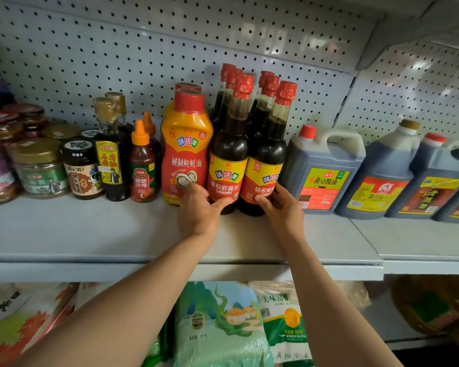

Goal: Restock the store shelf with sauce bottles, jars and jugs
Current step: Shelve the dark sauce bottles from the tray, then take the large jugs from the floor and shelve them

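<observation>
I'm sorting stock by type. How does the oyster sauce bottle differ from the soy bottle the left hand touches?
The oyster sauce bottle is opaque orange-red with a wide body and a broad flat cap; the soy bottle is clear, showing dark liquid, with a long thin neck and a narrow cap. The soy bottle stands taller. The left hand touches both at the base. Both stand upright, with red caps and the same brand logo.

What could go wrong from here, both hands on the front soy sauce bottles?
1. The left hand and right hand grip two tall soy sauce bottles low at their bases; pushed back, they may tip into the row behind.
2. The oyster sauce squeeze bottle stands tight against the left one and could be nudged toward the ketchup bottle.
</observation>
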